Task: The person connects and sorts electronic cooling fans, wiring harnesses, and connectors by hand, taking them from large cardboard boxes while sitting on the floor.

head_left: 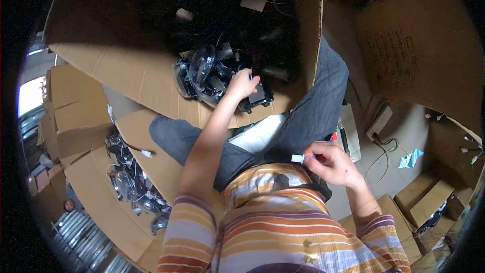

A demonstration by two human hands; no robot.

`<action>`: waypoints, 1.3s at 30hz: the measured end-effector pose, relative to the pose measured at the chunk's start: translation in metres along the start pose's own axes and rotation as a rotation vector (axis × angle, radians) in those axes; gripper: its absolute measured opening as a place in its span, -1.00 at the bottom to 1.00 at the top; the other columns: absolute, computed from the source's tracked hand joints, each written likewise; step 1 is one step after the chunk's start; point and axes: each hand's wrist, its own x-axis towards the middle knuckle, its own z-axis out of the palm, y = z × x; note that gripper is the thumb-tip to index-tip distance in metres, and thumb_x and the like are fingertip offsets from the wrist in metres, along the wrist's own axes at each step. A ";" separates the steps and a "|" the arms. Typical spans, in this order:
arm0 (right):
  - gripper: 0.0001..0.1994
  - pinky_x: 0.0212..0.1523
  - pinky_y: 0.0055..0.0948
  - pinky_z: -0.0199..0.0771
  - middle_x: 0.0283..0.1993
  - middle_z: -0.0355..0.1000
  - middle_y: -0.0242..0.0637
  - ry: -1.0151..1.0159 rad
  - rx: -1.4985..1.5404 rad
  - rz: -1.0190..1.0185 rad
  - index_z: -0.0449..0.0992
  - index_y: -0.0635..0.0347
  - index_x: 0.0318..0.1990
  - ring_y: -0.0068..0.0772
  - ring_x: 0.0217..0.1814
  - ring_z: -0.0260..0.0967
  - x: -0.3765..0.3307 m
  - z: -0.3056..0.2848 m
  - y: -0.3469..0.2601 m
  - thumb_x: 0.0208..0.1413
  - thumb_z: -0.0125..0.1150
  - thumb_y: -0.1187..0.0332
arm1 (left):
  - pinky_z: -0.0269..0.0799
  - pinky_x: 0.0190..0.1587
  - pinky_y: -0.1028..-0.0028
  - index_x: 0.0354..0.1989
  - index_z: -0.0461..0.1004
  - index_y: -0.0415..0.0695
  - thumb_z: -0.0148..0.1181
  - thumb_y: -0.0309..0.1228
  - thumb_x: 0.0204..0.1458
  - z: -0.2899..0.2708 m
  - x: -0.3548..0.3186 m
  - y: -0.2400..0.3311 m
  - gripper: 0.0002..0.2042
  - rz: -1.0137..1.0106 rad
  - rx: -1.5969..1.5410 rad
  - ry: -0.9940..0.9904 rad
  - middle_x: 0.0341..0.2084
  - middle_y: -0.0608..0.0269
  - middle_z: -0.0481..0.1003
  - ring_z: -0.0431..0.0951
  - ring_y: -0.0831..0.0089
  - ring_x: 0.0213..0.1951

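My left hand (243,85) reaches into a big open cardboard box (136,78). Its fingers are closed over a small dark bluish piece too small to name, right against a black housing (257,94). Beside that hand lie several clear-lensed vehicle lamps (203,65) with black bodies, heaped at the box's near side. Close to my waist, my right hand (333,164) pinches a white plug connector (298,158) with a thin bluish wire running into the fingers.
More clear lamps (129,184) fill a carton at the left. On the floor at the right lie a power strip (380,120) with cables and a blue-white wrapper (410,158). Another large carton (424,45) stands at the far right, and small boxes (424,199) sit near right.
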 end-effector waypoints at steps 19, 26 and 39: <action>-0.87 -0.53 -0.49 0.25 -0.63 0.28 -0.23 0.029 0.222 0.069 0.35 0.23 -0.52 -0.36 -0.59 0.28 -0.008 -0.010 0.041 -0.14 -0.05 0.36 | 0.22 -0.45 0.62 -0.58 0.38 -0.18 -0.11 -0.35 -0.04 0.015 -0.014 -0.015 -0.79 0.298 -0.088 0.082 -0.61 0.38 0.40 0.32 0.65 -0.52; -0.85 -0.49 -0.53 0.27 -0.62 0.31 -0.25 -0.049 0.071 0.040 0.35 0.26 -0.51 -0.46 -0.56 0.30 -0.004 0.006 0.013 -0.12 -0.05 0.34 | 0.24 -0.24 0.55 -0.47 0.31 -0.27 -0.28 -0.40 0.04 0.001 -0.065 -0.014 -0.76 0.387 -0.431 0.196 -0.52 0.24 0.38 0.36 0.50 -0.38; -0.83 -0.54 -0.56 0.24 -0.66 0.29 -0.27 -0.129 -0.053 0.003 0.36 0.27 -0.50 -0.56 -0.62 0.24 0.005 0.036 -0.015 -0.11 -0.06 0.33 | 0.13 -0.55 0.74 -0.17 0.21 -0.26 -0.33 -0.36 0.07 -0.035 -0.147 0.000 -0.73 0.317 -0.786 0.064 -0.61 0.42 0.25 0.17 0.72 -0.62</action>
